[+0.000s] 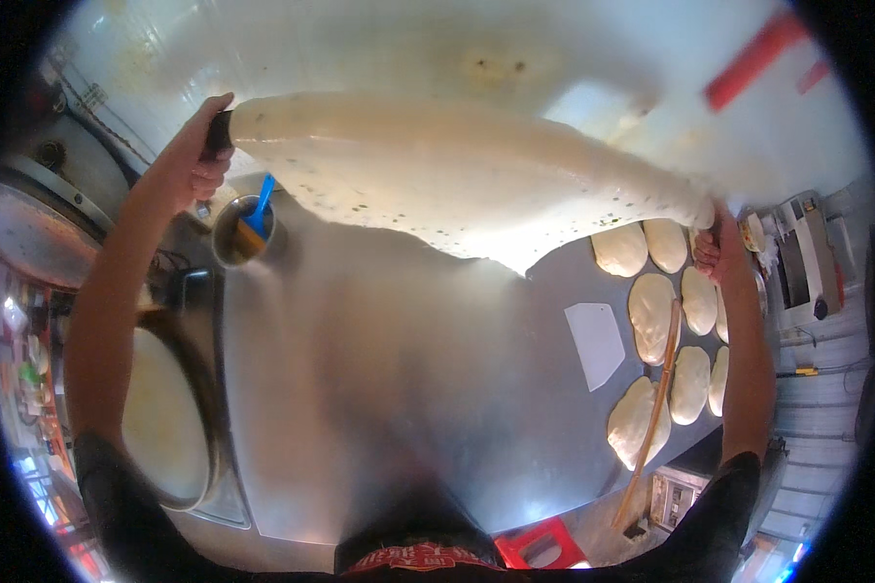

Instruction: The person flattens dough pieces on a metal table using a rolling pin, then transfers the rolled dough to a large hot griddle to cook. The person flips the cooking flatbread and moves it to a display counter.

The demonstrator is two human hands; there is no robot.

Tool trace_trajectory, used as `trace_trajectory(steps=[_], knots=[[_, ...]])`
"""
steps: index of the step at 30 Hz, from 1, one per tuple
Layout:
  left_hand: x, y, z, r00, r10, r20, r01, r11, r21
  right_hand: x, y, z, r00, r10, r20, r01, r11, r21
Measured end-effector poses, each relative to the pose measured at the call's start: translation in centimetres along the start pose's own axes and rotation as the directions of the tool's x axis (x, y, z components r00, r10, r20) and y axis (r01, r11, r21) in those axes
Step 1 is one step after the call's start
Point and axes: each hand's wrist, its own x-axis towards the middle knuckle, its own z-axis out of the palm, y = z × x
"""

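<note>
A wide sheet of pale dough flecked with dark green bits (437, 160) is stretched across the air above a metal worktop (408, 379). At its left end my left hand (197, 164) grips a dark handle (217, 136) that sticks out of the dough. My right hand (716, 244) is closed at the far right end of the sheet; what its fingers hold there is partly hidden. Whatever runs inside the dough is covered. The lower edge of the sheet hangs loose in a point near the middle.
Oval dough pieces (652, 317) lie on the right, several of them, with a thin wooden stick (660, 393) across two. Beside them is a white scraper (596, 344). A metal pot (222, 233) holds a blue-handled brush (262, 204). A round pan (164, 423) stands left, a red stool (543, 546) below.
</note>
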Motion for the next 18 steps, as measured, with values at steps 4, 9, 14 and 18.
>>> trace_trajectory(steps=[4,9,14,18], knots=[[-4.0,-0.1,-0.7,0.996,0.080,-0.029,-0.082,0.995,-0.064,-4.6,-2.2,-0.6,0.997,-0.063,-0.035,0.065,0.997,0.048],[-10.1,-1.3,-1.6,0.977,0.210,0.036,-0.206,0.974,-0.091,-11.2,-3.8,-1.2,0.986,-0.165,-0.035,0.164,0.986,-0.028],[-15.5,-1.0,-4.4,0.971,0.236,-0.034,-0.239,0.963,-0.125,-17.6,-3.9,-1.3,0.965,-0.263,-0.012,0.263,0.965,0.005],[-19.0,-3.1,-7.8,0.972,0.231,-0.043,-0.234,0.948,-0.216,-23.0,-1.8,0.0,0.965,-0.256,-0.055,0.258,0.966,0.023]])
